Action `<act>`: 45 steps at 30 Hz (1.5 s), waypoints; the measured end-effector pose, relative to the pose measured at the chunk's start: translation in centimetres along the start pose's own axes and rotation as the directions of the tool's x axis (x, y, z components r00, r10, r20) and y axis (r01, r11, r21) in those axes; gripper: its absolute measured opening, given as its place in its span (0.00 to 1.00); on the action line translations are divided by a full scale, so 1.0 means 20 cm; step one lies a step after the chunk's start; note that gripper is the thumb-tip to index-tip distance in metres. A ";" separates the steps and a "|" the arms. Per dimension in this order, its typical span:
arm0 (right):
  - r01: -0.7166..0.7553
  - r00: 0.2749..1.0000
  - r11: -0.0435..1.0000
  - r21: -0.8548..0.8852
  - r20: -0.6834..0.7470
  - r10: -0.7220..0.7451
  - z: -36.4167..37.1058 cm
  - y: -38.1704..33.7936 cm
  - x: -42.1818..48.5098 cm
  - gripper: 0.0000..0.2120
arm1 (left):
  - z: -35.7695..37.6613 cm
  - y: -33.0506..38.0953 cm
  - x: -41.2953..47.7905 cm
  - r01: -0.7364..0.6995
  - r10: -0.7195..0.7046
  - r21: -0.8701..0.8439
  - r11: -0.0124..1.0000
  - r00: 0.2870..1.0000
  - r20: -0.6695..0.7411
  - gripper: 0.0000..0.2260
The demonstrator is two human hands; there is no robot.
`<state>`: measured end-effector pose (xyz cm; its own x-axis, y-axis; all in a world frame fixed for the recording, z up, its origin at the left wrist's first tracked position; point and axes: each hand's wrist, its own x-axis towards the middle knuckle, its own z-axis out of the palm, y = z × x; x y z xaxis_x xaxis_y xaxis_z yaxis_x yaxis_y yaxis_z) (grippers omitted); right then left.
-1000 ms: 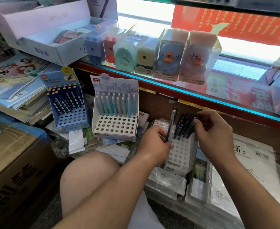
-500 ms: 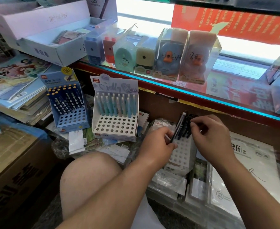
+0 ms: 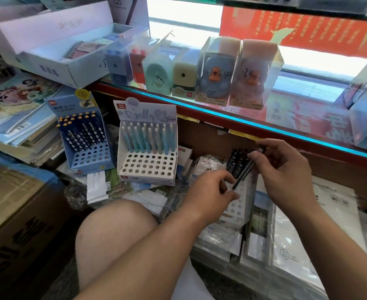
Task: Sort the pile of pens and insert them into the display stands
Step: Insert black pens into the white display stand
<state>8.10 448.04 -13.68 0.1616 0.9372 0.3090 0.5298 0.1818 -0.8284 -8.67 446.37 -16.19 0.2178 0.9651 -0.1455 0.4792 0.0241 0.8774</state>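
Note:
A white display stand [image 3: 242,200] full of holes lies tilted on wrapped packets, with several black pens [image 3: 236,161] in its top rows. My left hand [image 3: 213,191] grips the stand's left edge. My right hand [image 3: 286,176] pinches the top of one black pen [image 3: 244,172], which slants down with its tip over the holes beside my left thumb. To the left stand a blue display stand [image 3: 87,156] with dark pens and a white display stand [image 3: 150,165] with pastel pens, each with several free holes.
A red-edged glass shelf [image 3: 243,124] juts out just above the hands and carries boxed sharpeners [image 3: 217,70]. Stacked magazines [image 3: 16,118] and a cardboard box [image 3: 11,213] lie at the left, wrapped notebooks [image 3: 308,245] at the right. My knee [image 3: 113,234] is below.
The black pen passed from my left hand to my right hand. My right hand has tilted it down over the stand's holes, and my left hand dropped onto the stand's left edge.

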 end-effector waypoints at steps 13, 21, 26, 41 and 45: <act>0.053 0.991 0.975 -0.216 -0.110 -0.079 0.00 0.13 -0.01 0.12 | 0.02 -0.07 0.03 0.174 -0.220 0.283 0.943 0.966 0.137 0.21; 0.092 0.990 0.949 -0.301 -0.077 -0.121 0.01 0.14 0.00 0.11 | 0.02 -0.09 0.04 0.201 -0.241 0.251 0.947 0.961 0.138 0.22; 0.086 0.989 0.952 -0.293 -0.093 -0.118 0.02 0.14 -0.02 0.12 | 0.02 -0.09 0.04 0.199 -0.243 0.267 0.943 0.960 0.141 0.21; 0.218 0.967 0.905 -0.366 -0.043 -0.251 0.06 0.20 -0.02 0.08 | 0.02 -0.08 0.04 0.207 -0.255 0.282 0.937 0.956 0.143 0.20; 0.197 0.971 0.885 -0.422 -0.042 -0.236 0.08 0.22 -0.03 0.08 | 0.02 -0.09 0.04 0.207 -0.255 0.284 0.936 0.957 0.141 0.20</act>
<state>9.07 448.65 -18.27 0.0664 0.8547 0.5149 0.8521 0.2199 -0.4749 -8.93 447.01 -18.01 0.2063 0.8804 -0.4270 0.7349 0.1487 0.6616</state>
